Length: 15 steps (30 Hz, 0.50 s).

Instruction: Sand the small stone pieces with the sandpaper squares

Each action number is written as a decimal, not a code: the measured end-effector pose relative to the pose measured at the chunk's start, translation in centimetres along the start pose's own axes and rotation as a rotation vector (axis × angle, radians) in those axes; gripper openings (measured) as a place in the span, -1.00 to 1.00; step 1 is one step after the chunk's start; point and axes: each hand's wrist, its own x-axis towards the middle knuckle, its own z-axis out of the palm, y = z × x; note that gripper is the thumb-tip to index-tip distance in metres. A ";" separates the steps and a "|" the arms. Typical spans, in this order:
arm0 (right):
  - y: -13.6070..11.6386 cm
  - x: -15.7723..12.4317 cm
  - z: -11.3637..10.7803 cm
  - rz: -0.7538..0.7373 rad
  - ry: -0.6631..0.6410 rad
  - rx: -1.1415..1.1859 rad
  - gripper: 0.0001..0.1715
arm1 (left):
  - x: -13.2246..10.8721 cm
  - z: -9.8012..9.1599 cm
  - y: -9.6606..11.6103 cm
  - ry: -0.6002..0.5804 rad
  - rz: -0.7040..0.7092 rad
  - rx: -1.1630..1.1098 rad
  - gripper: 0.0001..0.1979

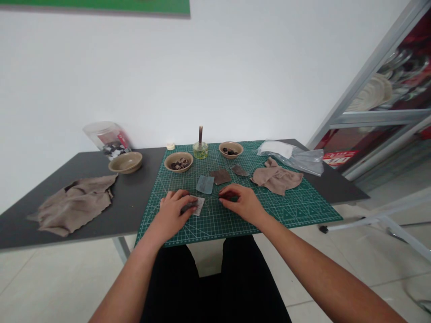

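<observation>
My left hand (173,211) is closed over a small pale grey square (199,206), with fingers and thumb at its left side; its material is unclear. My right hand (242,202) is pinched, thumb to forefinger, at what looks like a thin dark stick-like thing, too small to name. Both hands are low over a green cutting mat (276,215). Just beyond them lie a light blue-grey square (205,184), a brown square (221,176) and a dark grey piece (239,170).
Behind stand two tan bowls of dark chunks, left (170,161) and right (235,146), and a glass jar (201,152) holding dark sticks. Brown cloths lie left (81,202) and right (278,179). A tan bowl (126,163), tipped clear tub (107,137) and plastic bag (303,159) are farther out.
</observation>
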 end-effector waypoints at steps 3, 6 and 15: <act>-1.3 0.6 2.1 -0.084 -0.123 -0.144 -0.84 | -0.3 0.4 -0.1 0.031 0.014 0.033 -0.73; -1.6 1.6 4.2 -0.123 -0.147 -0.293 -0.84 | -0.6 0.6 -0.2 0.058 0.019 0.060 -0.73; -1.2 2.1 5.0 -0.225 -0.178 -0.499 -0.96 | -0.7 0.6 -0.2 0.082 0.019 0.052 -0.71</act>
